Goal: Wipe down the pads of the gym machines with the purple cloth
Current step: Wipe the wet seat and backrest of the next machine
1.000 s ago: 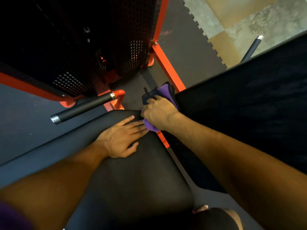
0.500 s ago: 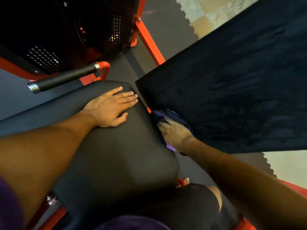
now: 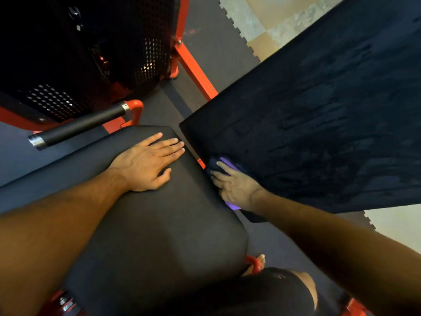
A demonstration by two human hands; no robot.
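Observation:
My left hand lies flat, fingers straight, on the black seat pad near its far corner. My right hand presses the purple cloth against the lower edge of the large dark back pad, fingers spread over it. The cloth shows above my fingertips and below my palm; most of it is hidden under the hand. Streaks show on the back pad's surface.
A red frame bar runs along the floor behind the pads. A black handle with a chrome end sticks out at the left. The perforated weight-stack cover stands behind. My knee is at the bottom, on dark floor mats.
My right hand slid the cloth from the gap by the seat's far corner down along the back pad's lower edge. My left hand stayed flat on the seat pad.

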